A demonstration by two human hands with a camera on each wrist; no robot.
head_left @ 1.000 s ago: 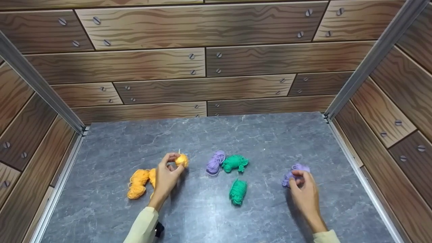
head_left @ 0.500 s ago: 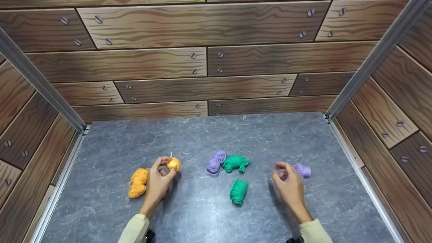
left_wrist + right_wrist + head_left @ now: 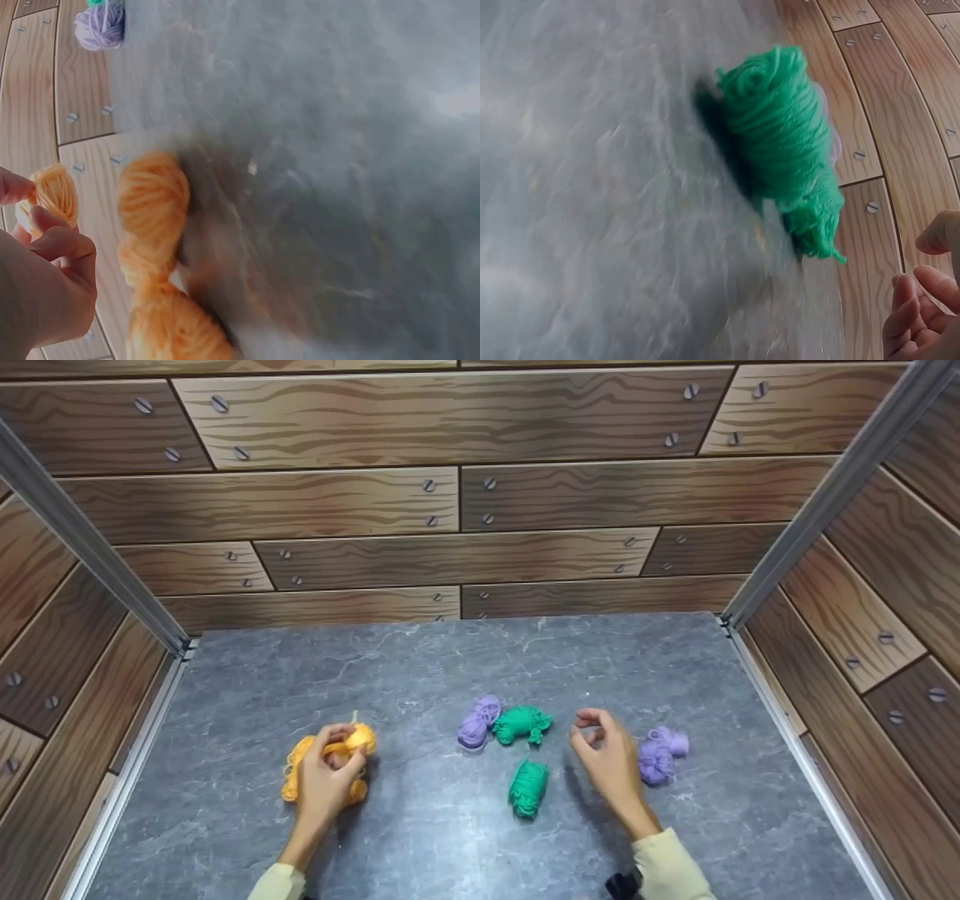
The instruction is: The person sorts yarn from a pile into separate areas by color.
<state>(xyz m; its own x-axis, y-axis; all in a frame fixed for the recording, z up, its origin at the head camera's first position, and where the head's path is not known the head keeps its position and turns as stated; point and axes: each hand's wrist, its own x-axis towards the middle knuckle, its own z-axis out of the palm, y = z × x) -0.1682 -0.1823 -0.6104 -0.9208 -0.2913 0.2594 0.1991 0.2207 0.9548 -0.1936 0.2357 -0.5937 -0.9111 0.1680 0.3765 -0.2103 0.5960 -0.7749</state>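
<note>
Carried orange ball (image 3: 362, 738) leftward, pinched in left hand (image 3: 324, 772).
Holds it raised, probably to clear orange yarn (image 3: 293, 774) half hidden on desk (image 3: 427, 810); keeps right hand (image 3: 609, 761) loosely curved, empty, near purple yarn (image 3: 655, 763).

Fibrous, matt yarn skeins (image 3: 364, 736) — smooth, glossy tabletop (image 3: 450, 829)

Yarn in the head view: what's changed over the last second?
The left hand, pinching an orange ball, moved left toward the other orange yarn. The right hand also moved left, away from the right-hand purple yarn. The upright green bundle and middle purple bundle stayed put.
</note>
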